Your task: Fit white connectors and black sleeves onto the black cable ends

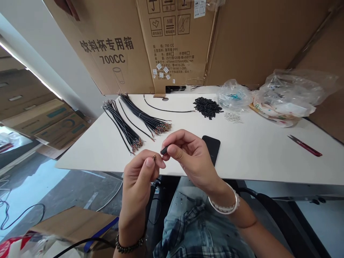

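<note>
**Left hand [141, 175] and right hand [189, 157] both pinching, close together**

My reference: the black slab [212, 147], phone-shaped, flat on the white table [255, 154], partly hidden from me by the right hand.

Left hand: left of the slab, at the table's near edge. Thumb and forefinger closed on a small copper-coloured tip [154, 157]. I get only its end; the rest is lost behind the fingers. Dark beaded bracelet [129, 246] at the wrist.

Right hand: just left of the slab, overlapping it in my view. Thumb and fingers closed on a short black piece [164, 150], one end poking out towards the copper-coloured tip. The two sit near each other, a slight gap between as I read it. Pale bracelet [225, 208] on this wrist.

Left of the slab and farther back, I log two bundles of black cable, the left bundle [122, 125] and the right bundle [145, 111], coloured wire ends fanned at their near tips. A loose cable [169, 110] curves beyond the slab to the edge of a heap of black pieces [208, 108].

Beyond the slab and to its right: small white bits [233, 117], then clear plastic bags [292, 91]. Well off to the slab's right, red-handled snips [306, 146]. Behind everything on the table, tall printed cardboard [115, 21].
</note>
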